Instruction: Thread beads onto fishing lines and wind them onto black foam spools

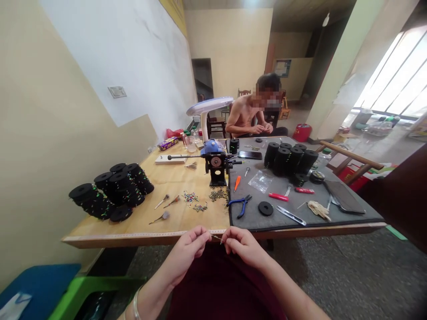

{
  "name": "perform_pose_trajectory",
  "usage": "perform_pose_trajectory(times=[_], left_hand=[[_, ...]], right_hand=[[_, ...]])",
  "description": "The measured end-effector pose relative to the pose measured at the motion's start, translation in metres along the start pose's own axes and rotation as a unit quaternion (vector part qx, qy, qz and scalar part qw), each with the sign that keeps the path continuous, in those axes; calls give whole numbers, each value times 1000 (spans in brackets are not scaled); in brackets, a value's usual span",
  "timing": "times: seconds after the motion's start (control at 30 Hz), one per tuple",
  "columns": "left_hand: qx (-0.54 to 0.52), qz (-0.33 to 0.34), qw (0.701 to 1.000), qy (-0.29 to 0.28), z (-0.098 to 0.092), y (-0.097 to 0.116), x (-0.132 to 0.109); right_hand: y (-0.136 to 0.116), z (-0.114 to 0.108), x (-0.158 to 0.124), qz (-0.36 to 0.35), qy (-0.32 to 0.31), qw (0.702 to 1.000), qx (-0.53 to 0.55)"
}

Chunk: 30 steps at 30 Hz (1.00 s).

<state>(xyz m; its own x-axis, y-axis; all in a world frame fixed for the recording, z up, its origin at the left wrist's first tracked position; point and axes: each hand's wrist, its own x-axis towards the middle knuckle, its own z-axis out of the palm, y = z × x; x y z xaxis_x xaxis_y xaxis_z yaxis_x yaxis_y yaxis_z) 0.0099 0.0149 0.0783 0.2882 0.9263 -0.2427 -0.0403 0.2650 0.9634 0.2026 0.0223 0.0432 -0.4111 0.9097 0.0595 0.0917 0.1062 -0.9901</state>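
At the table's front edge, my left hand [194, 243] is closed in a pinch on one end of a thin, pale strand [216, 237] with tiny bead-like bits. My right hand [243, 246], fingers curled together, grips its other end; the exact kind of strand is too small to tell. Just beyond my hands lie a pile of small coloured beads [190, 197], a pile of small metal pieces [218, 194] and a smaller mixed pile [200, 207]. Blue-handled pliers [244, 205] rest to the right of these.
Black foam spools stand in groups at left [123, 183] and right [282, 160]. A black winding device [216, 168] and a white lamp [205, 126] stand mid-table. Thread snips [291, 215], an orange tool [237, 183] and a phone [250, 155] lie rightward. Opposite sits a co-worker [245, 116].
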Motion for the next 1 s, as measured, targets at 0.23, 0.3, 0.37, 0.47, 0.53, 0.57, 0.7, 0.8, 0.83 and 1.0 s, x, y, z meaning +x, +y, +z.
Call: perform_pose_trajectory(times=[0.23, 0.3, 0.37, 0.47, 0.53, 0.57, 0.7, 0.8, 0.83, 1.0], left_hand=[[-43, -16, 999, -22, 4, 1, 0], [-62, -13, 997, -33, 4, 1, -1], [-90, -5, 995, -38, 3, 2, -1], [-129, 6, 991, -43, 2, 5, -2], [-143, 4, 988, -53, 2, 7, -2], [-148, 3, 987, -59, 2, 8, -3], [-149, 0, 986, -73, 5, 10, -2], [-133, -8, 988, -72, 9, 11, 0], [-128, -10, 989, -71, 10, 12, 0], [-111, -10, 991, -73, 16, 15, 0]], right_hand=[[1, -1, -2, -36, 36, 995, -86], [1, -2, -2, -55, 47, 990, -118], [4, -6, -4, -70, 55, 985, -147], [10, -14, -9, -75, 71, 975, -198], [15, -19, -15, -84, 80, 968, -224], [17, -22, -18, -92, 83, 965, -230], [21, -29, -25, -120, 94, 961, -230], [18, -34, -25, -128, 104, 954, -251], [15, -35, -24, -128, 111, 950, -261], [-4, -30, -17, -144, 134, 950, -243]])
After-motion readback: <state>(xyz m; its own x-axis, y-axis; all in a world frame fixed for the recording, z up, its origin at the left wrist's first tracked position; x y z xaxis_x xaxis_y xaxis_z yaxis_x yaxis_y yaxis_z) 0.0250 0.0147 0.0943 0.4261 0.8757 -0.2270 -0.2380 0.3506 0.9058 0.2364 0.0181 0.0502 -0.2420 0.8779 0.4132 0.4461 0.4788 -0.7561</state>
